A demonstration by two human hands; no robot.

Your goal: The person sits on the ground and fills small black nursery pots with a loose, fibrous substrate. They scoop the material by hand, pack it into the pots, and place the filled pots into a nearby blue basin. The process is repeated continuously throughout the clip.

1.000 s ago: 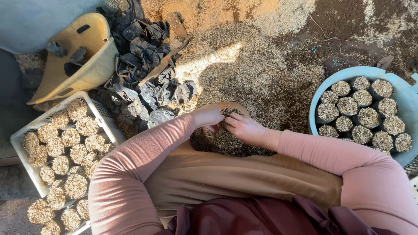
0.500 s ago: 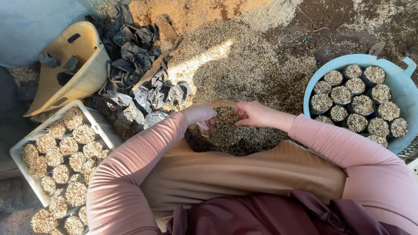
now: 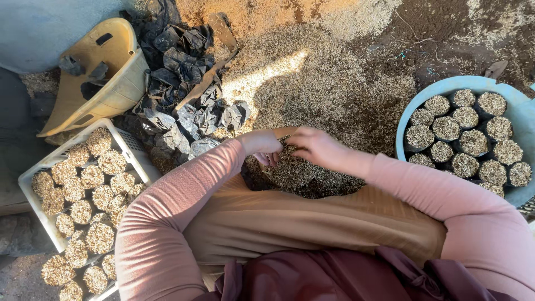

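The left hand [image 3: 264, 146] and the right hand [image 3: 315, 146] are close together, fingers bent down into a small heap of loose, dry, straw-coloured husk mix [image 3: 295, 170] which lies just in front of the person, at the near edge of the big spread of the same material on the ground [image 3: 334, 83]. Whether the hands hold a bag under this heap I cannot tell; it is hidden by the fingers and the husks.

I judge this material as very light, crumbly and not slippery, but it runs away between open fingers, so it is better to take it from both sides with cupped palms and press gently.

Left of the hands lies a pile of empty, soft black plastic nursery bags [image 3: 184, 83]. The white plastic crate [image 3: 134, 146] and the light blue round plastic basin [image 3: 518, 120] carry filled bags standing upright, near each other
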